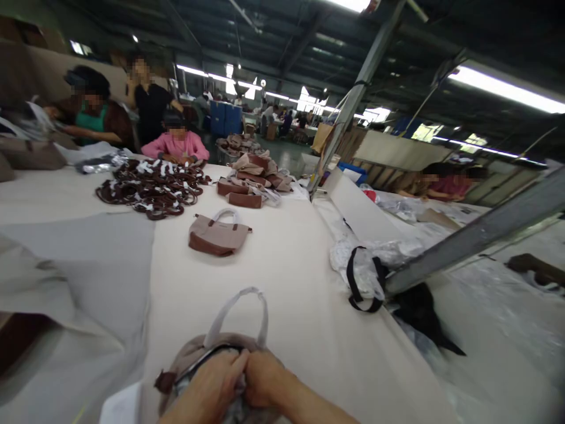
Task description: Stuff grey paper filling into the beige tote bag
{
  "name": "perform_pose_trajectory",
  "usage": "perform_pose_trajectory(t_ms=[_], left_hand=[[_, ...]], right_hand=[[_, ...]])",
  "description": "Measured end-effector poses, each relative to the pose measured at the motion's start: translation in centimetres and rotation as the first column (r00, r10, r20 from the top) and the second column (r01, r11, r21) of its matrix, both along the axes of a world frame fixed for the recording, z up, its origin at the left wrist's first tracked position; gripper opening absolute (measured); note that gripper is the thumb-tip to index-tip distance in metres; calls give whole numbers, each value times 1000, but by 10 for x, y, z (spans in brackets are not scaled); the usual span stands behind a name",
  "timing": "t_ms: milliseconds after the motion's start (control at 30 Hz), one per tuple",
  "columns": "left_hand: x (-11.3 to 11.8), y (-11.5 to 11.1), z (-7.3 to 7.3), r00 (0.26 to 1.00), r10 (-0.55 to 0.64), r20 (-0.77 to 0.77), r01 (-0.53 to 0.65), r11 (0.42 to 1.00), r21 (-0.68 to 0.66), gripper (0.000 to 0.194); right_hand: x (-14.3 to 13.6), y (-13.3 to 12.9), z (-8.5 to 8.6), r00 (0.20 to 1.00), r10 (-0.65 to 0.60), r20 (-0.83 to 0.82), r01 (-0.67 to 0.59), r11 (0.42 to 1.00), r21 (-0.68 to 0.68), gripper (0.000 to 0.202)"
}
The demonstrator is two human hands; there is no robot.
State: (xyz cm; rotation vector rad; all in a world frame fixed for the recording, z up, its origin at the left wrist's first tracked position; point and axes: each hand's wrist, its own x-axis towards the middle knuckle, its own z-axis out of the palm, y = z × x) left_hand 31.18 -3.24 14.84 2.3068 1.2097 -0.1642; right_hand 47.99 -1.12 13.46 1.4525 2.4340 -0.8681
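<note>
We look down a long cream worktable [286, 277] in a busy workshop. At far left, grey fabric sheets [88, 265] lie spread flat over the table edge. Beyond them a heap of dark brown straps [152, 185] with white wrapping sits near the seated workers, likely piled within their reach. Near the table's middle, a finished beige and brown handbag [218, 234] lies alone on its side, and further back is a stack of similar bags [253, 176].

At the bottom edge, close to us, is our own bag [194, 359], beige with a white-wrapped handle [241, 312] standing up in an arch. Our left hand [212, 386] and right hand [262, 380] meet at the bag's open mouth, touching each other. Both are closed, fingers curled and pinching what looks like pale stuffing or wrapping at the opening; just what they pinch is partly hidden. The forearms come in low from the bottom right, wrists bent inward.

To the right, clear plastic bags [366, 265] and a black strap [362, 282] lie by a slanted metal post [477, 235].
</note>
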Motion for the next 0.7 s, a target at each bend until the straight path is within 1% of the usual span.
perform_pose_trajectory(t_ms=[67, 100, 133, 167, 200, 233, 267, 300, 333, 400, 433, 500, 533, 600, 667, 700], left_hand=[[2, -3, 3, 996, -27, -88, 21, 997, -68, 61], [3, -4, 5, 993, -41, -110, 33, 996, -78, 62], [5, -5, 7, 992, -52, -117, 43, 996, -73, 63], [8, -5, 10, 991, -52, -120, 45, 997, -60, 64], [11, -5, 13, 990, -51, -130, 44, 998, -54, 65], [16, -5, 17, 988, -55, -146, 48, 997, -52, 65], [20, -4, 20, 984, -61, -165, 53, 997, -53, 64], [23, -4, 22, 980, -69, -184, 59, 997, -57, 63], [26, -4, 23, 978, -74, -196, 64, 996, -59, 62], [30, -5, 19, 978, -73, -195, 63, 996, -56, 63], [31, -6, 15, 980, -63, -186, 55, 997, -45, 65], [32, -10, 3, 985, -24, -173, 24, 1000, -4, 67], [33, -11, -4, 985, 3, -175, 2, 1000, 27, 64], [37, -11, -18, 981, 62, -182, -45, 994, 101, 51], [42, -7, -29, 979, 117, -169, -89, 982, 164, 42], [45, -4, -34, 978, 138, -156, -110, 978, 176, 41]], right_hand=[[26, -9, 28, 994, -8, -113, 5, 1000, -26, 49], [39, -15, 42, 978, -34, -204, 30, 999, -21, 45], [52, -20, 54, 968, -103, -229, 109, 994, 12, 42], [63, -24, 62, 958, -203, -204, 213, 977, 29, 38], [71, -28, 67, 940, -308, -149, 315, 949, 28, 37], [77, -32, 67, 915, -398, -69, 399, 917, 13, 35], [81, -35, 64, 889, -457, -1, 457, 889, -22, 35], [82, -37, 56, 871, -489, 36, 491, 869, -68, 34], [81, -38, 47, 861, -508, 34, 508, 854, -109, 32], [77, -38, 28, 821, -568, -57, 554, 817, -160, 17], [74, -38, 21, 789, -603, -121, 582, 795, -171, 12], [68, -37, 17, 728, -638, -251, 606, 770, -200, 15], [65, -37, 18, 706, -635, -316, 597, 772, -218, 17], [60, -38, 25, 666, -616, -421, 565, 785, -255, 20], [54, -41, 30, 606, -633, -483, 558, 770, -309, 22], [51, -43, 29, 593, -639, -490, 562, 764, -317, 22]])
